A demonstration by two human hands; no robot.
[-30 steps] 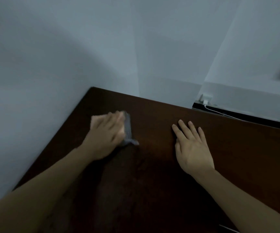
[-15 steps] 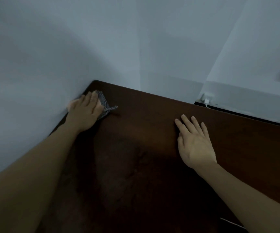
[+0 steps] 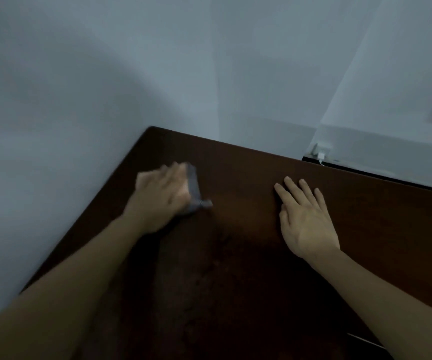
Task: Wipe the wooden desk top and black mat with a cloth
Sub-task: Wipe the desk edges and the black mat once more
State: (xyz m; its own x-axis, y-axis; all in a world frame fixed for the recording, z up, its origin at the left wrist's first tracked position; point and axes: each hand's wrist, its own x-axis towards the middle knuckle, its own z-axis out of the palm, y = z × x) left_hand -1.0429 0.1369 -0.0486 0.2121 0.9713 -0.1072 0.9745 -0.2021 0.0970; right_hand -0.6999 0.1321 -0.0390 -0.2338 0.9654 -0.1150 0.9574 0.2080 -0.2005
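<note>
Though the light is dim and the left side is smeared by blur, I can make out the left hand (image 3: pixel 161 197) lying palm down on a grey cloth (image 3: pixel 193 189), pressing it onto the dark wooden desk top (image 3: pixel 248 255) near the far left corner. Its fingers run forward over the cloth, which shows only along the hand's right edge, with a small tail sticking out toward the middle of the desk. The blur is too heavy for me to tell whether those fingers are straight or bent over the cloth.

The right hand (image 3: pixel 306 219) is sharp. It rests flat on the desk, palm down, fingers straight and slightly spread, pointing toward the back edge, with nothing under or in it. It sits well apart from the left hand and the cloth, with bare wood between them.

Both forearms reach in from the bottom of the view. The desk's left and back edges sit close against a pale wall (image 3: pixel 93 87). Past the back right edge I see a white charger plug (image 3: pixel 321 150) with a thin white cable (image 3: pixel 322 162) trailing down behind the desk. I see no black mat here.
</note>
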